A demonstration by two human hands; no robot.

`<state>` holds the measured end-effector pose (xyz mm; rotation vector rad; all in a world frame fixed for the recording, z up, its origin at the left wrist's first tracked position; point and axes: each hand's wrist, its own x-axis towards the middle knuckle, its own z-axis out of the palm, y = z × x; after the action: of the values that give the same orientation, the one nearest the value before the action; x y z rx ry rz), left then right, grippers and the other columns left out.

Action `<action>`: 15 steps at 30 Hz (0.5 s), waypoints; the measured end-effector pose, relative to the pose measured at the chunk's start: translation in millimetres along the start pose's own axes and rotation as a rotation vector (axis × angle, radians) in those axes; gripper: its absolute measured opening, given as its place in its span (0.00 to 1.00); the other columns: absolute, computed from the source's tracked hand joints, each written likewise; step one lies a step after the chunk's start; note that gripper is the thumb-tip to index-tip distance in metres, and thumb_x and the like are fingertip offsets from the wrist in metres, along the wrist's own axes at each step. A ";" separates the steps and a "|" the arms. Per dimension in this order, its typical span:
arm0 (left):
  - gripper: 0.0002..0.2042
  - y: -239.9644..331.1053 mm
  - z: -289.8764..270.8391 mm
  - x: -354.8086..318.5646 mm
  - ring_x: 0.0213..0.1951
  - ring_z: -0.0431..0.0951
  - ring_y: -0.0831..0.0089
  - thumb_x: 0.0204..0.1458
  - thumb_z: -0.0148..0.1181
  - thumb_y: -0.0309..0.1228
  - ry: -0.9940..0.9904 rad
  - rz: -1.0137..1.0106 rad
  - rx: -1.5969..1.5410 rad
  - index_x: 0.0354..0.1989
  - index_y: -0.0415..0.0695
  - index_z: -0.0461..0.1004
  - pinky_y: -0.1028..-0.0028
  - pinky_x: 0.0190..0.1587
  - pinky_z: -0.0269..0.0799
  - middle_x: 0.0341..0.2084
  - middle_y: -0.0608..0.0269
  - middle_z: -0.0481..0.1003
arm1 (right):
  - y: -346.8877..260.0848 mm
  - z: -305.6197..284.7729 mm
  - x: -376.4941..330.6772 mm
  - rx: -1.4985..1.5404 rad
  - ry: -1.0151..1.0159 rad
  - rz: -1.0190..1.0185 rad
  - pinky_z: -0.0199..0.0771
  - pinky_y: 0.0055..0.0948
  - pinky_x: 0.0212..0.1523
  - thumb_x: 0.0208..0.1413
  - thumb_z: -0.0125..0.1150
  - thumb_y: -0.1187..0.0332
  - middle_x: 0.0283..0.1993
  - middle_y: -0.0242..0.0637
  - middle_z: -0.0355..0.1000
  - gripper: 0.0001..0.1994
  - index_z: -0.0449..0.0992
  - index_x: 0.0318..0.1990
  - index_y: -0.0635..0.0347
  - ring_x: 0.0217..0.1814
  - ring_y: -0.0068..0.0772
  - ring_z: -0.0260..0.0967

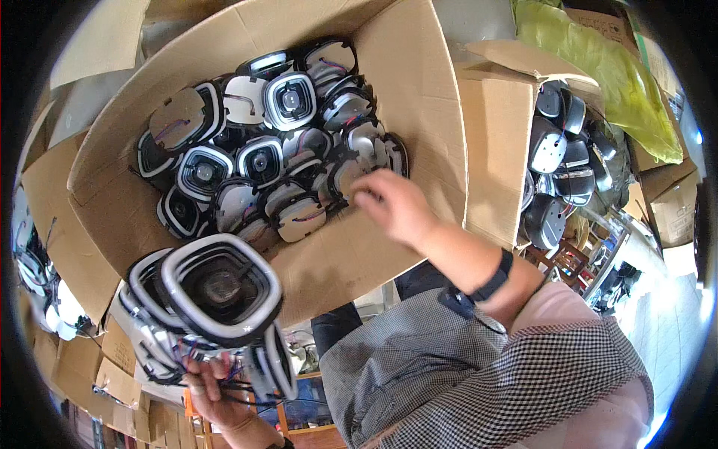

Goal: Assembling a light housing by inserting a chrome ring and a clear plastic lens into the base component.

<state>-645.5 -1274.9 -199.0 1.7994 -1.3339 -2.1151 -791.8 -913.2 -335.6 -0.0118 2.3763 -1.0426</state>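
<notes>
Hovering over bare carton wall (340,262), the right hand (398,208) has unclear grip; the left hand (213,396) clutches ringed units (222,288).

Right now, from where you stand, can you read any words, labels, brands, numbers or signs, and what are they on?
Nothing is readable.
Brown carton at far right: printed marks, too small to read.
Cardboard beside the yellow-green bag: faint print, too small.
White-rimmed unit above the left hand: small pale mark, too blurred.
</notes>
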 end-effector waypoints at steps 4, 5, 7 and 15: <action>0.19 34.5 -7.5 6.1 0.22 0.59 0.88 0.66 0.42 0.44 -0.554 -0.027 -0.226 0.50 0.41 0.69 0.77 0.34 0.65 0.13 0.77 0.55 | 49.6 46.0 31.2 -0.167 -0.225 0.155 0.72 0.43 0.48 0.53 0.58 0.59 0.42 0.46 0.74 0.16 0.77 0.44 0.59 0.47 0.49 0.71; 0.17 48.5 -37.3 -2.7 0.17 0.56 0.83 0.66 0.40 0.44 -0.280 0.019 -0.002 0.44 0.44 0.71 0.80 0.32 0.65 0.17 0.77 0.59 | 44.0 74.4 34.5 -0.136 -0.250 0.141 0.72 0.43 0.48 0.53 0.58 0.59 0.42 0.46 0.74 0.16 0.77 0.44 0.59 0.47 0.49 0.71; 0.18 29.7 92.0 -15.9 0.16 0.56 0.83 0.66 0.40 0.45 0.581 0.089 -0.035 0.44 0.43 0.71 0.78 0.29 0.64 0.16 0.77 0.58 | 45.6 122.4 38.9 -0.324 -0.637 0.176 0.71 0.41 0.53 0.50 0.60 0.60 0.46 0.48 0.73 0.16 0.77 0.45 0.58 0.53 0.50 0.70; 0.15 15.4 19.3 -2.2 0.13 0.47 0.86 0.67 0.40 0.40 -0.275 0.077 -0.064 0.40 0.41 0.68 0.82 0.19 0.50 0.12 0.77 0.50 | 81.8 193.9 17.1 -0.380 -0.587 0.341 0.69 0.40 0.56 0.49 0.63 0.58 0.53 0.51 0.69 0.16 0.79 0.43 0.55 0.56 0.50 0.67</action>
<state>-667.9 -1272.5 -188.7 1.4492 -1.3468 -2.4001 -697.0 -991.5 -507.3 -0.0429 1.9075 -0.3488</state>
